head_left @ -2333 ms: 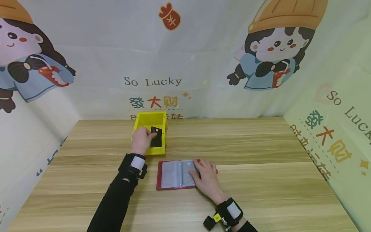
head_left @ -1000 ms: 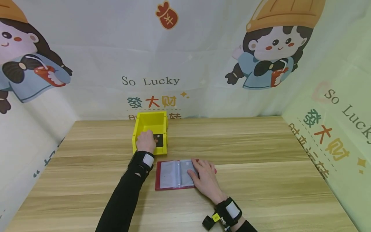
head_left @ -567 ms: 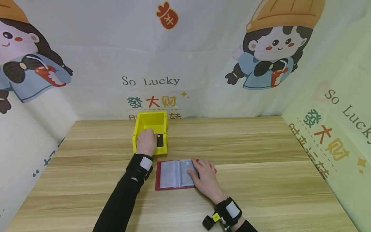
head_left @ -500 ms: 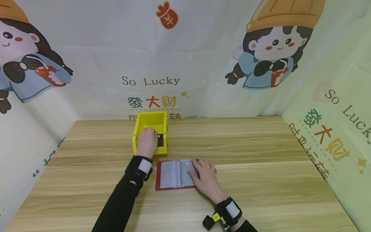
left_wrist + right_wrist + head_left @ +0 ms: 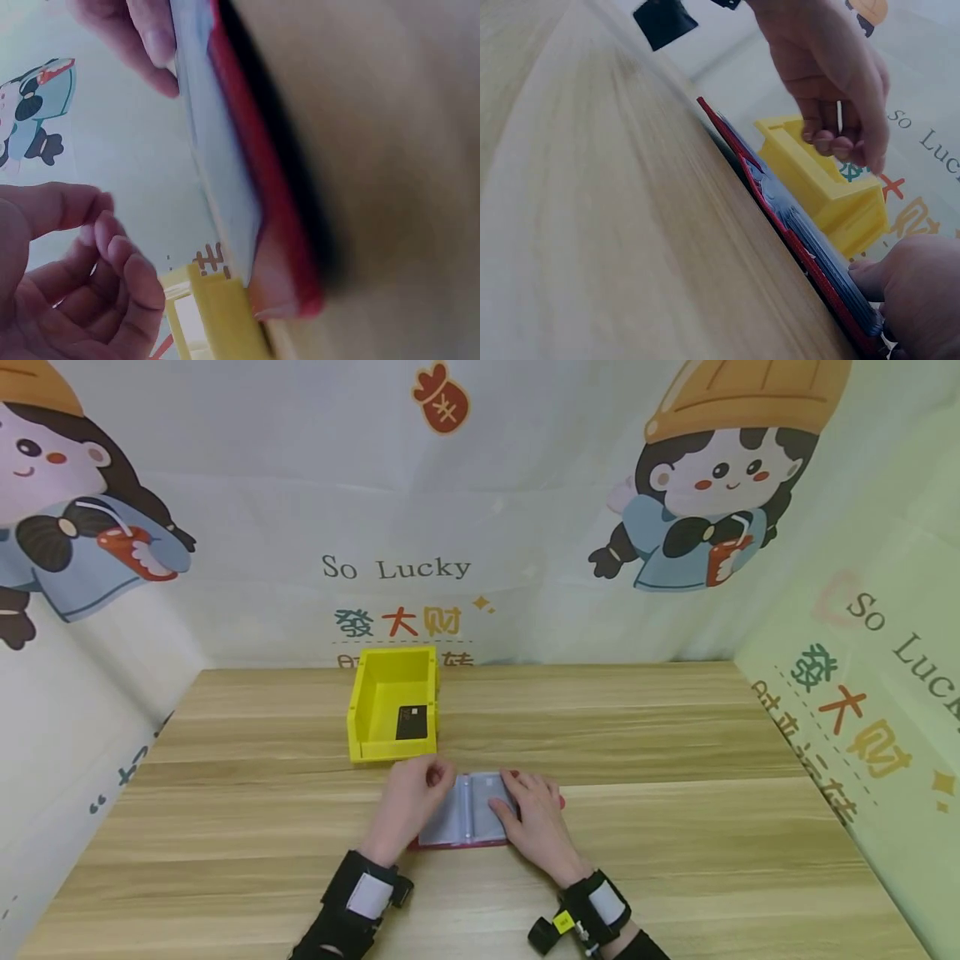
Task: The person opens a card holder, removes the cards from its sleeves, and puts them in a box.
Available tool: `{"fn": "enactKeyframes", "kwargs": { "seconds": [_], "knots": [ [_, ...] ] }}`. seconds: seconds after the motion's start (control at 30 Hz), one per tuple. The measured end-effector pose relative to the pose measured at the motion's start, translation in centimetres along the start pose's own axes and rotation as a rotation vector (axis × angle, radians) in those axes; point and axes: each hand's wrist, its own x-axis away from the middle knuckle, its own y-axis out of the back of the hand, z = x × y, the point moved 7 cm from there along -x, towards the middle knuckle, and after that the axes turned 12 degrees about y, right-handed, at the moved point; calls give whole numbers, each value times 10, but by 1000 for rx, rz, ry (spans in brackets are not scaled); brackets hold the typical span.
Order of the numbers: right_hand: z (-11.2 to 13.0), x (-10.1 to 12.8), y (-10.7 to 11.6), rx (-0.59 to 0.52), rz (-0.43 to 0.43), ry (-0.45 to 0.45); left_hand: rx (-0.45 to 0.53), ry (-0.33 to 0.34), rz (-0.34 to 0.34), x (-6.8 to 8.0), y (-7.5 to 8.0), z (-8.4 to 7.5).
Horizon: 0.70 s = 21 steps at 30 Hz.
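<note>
An open red card holder (image 5: 452, 823) with clear plastic pockets lies on the table. My right hand (image 5: 536, 818) grips its right side, and in the right wrist view the thumb (image 5: 866, 279) lies on top of the pockets. My left hand (image 5: 405, 806) is above the left pocket page, partly covering it from the head camera. In the left wrist view its fingers (image 5: 124, 262) are loosely curled, with nothing seen between them. Beyond the holder stands a yellow bin (image 5: 356, 718), with a black card (image 5: 412, 723) lying flat on its floor.
The wooden table (image 5: 637, 735) stretches out on both sides of the holder. A printed cloth (image 5: 540, 543) hangs behind it and along the sides. The right wrist's strap bears a black camera (image 5: 543, 935) low over the table.
My left hand has come out of the yellow bin, back toward me and right, to above the holder. The black card it held earlier now lies in the bin. My right hand stays put.
</note>
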Motion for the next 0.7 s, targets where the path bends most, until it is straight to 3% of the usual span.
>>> {"fn": "enactKeyframes", "kwargs": {
  "seconds": [0.2, 0.5, 0.7],
  "knots": [
    [-1, 0, -1, 8, -4, 4, -10, -33, 74, 11, -13, 4],
    [0, 1, 0, 2, -20, 2, 80, 0, 318, 21, -30, 13],
    [-2, 1, 0, 0, -28, -10, 92, 4, 344, 21, -33, 14]
  ]
}}
